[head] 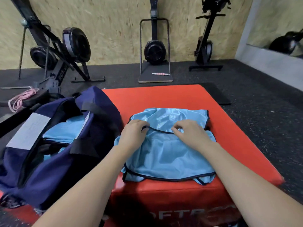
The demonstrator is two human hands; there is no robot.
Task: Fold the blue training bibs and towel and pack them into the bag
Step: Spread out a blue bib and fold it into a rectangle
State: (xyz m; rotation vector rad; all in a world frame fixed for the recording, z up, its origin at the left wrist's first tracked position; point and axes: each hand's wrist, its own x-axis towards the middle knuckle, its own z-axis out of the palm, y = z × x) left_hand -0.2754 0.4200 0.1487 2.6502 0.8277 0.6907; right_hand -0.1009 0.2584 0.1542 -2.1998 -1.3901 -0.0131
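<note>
A light blue training bib with dark trim lies spread on the red padded box. My left hand pinches the bib's dark-edged collar at the left. My right hand pinches the same collar edge further right, fingers curled on the fabric. More blue fabric lies bunched just beyond my hands. At the left the navy bag stands open, with folded light blue cloth inside it.
Black rowing and ski machines stand along the wooden wall. A pink rope lies at the far left. A black mat sits behind the box on the dark rubber floor. A pink roller rests on a machine platform.
</note>
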